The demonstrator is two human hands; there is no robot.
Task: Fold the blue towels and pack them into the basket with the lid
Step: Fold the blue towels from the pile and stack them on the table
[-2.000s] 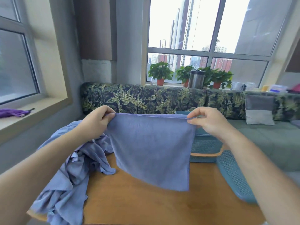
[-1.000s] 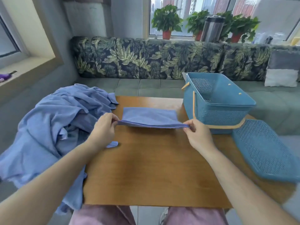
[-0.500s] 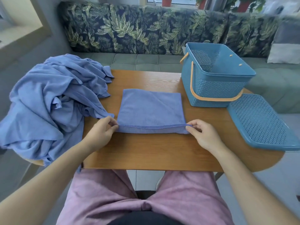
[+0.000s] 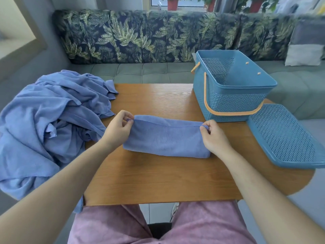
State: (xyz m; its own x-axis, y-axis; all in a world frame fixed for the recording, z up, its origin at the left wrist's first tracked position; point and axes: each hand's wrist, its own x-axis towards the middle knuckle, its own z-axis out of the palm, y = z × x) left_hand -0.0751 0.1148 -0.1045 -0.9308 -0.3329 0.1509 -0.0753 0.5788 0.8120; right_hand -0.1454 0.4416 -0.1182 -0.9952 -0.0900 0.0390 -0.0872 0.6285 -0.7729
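A blue towel (image 4: 167,138) lies folded into a narrow strip in the middle of the wooden table (image 4: 158,180). My left hand (image 4: 117,131) pinches its far left corner and my right hand (image 4: 213,136) pinches its far right corner, holding that edge slightly raised. A heap of unfolded blue towels (image 4: 49,124) covers the table's left end and hangs over its side. The blue perforated basket (image 4: 230,101) with an orange handle stands open and empty at the back right. Its lid (image 4: 284,136) lies flat on the table to the right of it.
A sofa with a leaf-patterned backrest (image 4: 140,36) runs behind the table, with a grey and white cushion (image 4: 306,48) at its right end. Potted plants (image 4: 173,2) stand on the window sill behind. My pink-trousered lap is under the table's near edge.
The towel was held up, then laid flat on the table. Since half a second ago both hands have carried its near edge away from me, folding it in half into a strip.
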